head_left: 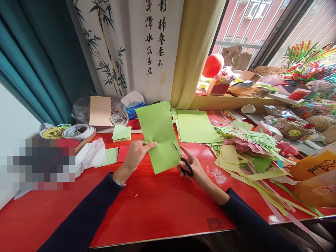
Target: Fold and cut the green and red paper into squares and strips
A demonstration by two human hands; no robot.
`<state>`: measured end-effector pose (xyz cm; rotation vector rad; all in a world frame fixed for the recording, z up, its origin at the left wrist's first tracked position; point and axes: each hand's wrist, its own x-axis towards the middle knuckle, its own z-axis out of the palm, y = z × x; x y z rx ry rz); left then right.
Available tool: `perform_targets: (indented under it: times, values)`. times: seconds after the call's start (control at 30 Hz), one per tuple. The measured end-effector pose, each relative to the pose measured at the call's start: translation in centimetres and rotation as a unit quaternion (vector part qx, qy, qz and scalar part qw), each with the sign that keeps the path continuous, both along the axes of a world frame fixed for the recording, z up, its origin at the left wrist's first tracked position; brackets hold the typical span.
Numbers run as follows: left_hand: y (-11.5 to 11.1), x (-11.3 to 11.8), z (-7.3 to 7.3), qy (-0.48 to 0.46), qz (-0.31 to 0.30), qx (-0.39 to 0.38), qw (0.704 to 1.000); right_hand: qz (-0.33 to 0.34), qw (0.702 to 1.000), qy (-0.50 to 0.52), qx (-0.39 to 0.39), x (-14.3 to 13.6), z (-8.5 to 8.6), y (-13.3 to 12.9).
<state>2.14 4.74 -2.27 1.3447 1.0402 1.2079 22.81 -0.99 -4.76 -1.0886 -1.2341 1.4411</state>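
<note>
A bright green sheet of paper is held up over the red table, its left edge pinched by my left hand, thumb in front. My right hand grips black-handled scissors, whose blades point up and to the left and lie at the sheet's right edge. Behind the sheet, to the right, rests a stack of light green paper. A small stack of pale green squares sits to the left of the held sheet.
Cut paper strips and scraps pile up on the right of the red table. Tape rolls, crumpled white tissue and a beige card are at the left. Orange bags stand at the right edge.
</note>
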Motion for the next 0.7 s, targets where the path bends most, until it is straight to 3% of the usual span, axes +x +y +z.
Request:
perform_targets:
  times: [0.7]
  values:
    - [-0.33,0.33,-0.16,0.022,-0.008,-0.012,1.000,-0.011,1.000,-0.003,-0.003,0.00,0.27,-0.11]
